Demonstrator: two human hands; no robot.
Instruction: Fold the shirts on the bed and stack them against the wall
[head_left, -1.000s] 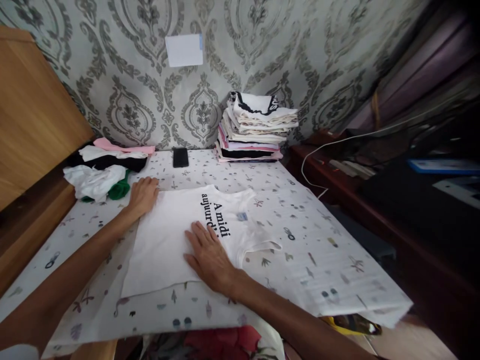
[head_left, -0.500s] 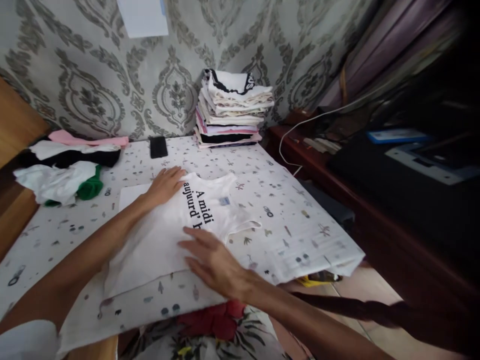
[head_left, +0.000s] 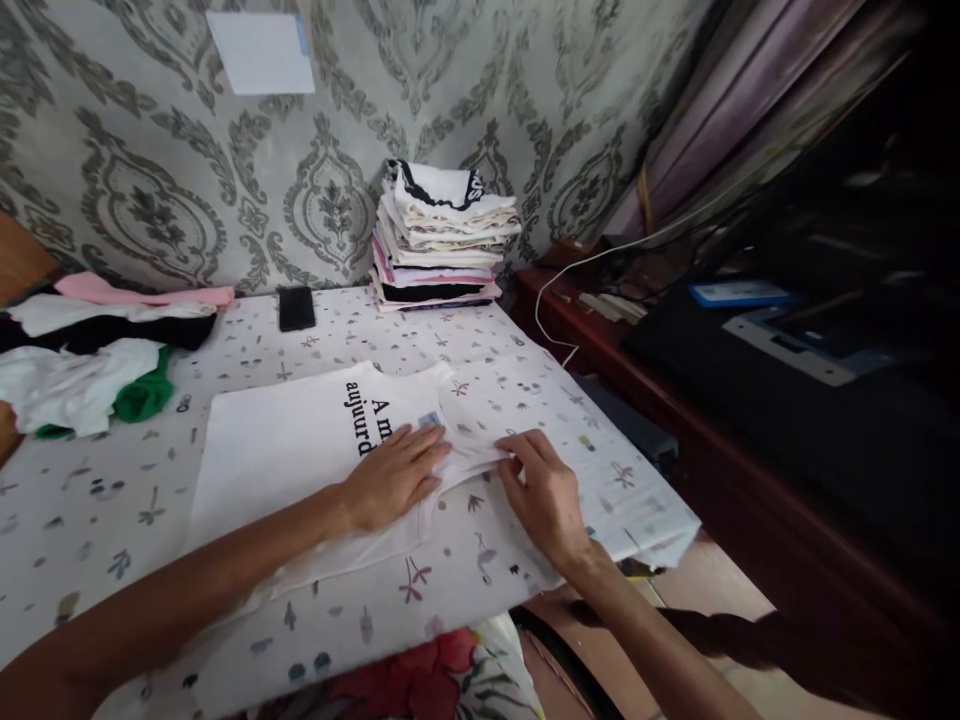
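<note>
A white sleeveless top [head_left: 262, 450] with black lettering lies spread on the patterned tablecloth [head_left: 480, 630]. My left hand [head_left: 394, 478] rests flat on it, fingers stretched out, covering part of the print just below the neck label. At the shoulder end, my right hand [head_left: 544, 490] pinches the edge of the top's strap between thumb and fingers. The strap is drawn out toward the right. Part of the lettering is hidden beneath my left hand.
A tall stack of folded clothes [head_left: 442, 240] stands at the back against the patterned curtain. Beside it lies a black phone [head_left: 296, 308]. Crumpled clothes [head_left: 90, 380] are heaped at the left. A dark red piece of furniture [head_left: 600, 330] with a white cable runs along the right.
My left hand has moved right and nearer, from the top's far edge onto its print. My right hand has gone from over the fabric to the strap and closed on it.
</note>
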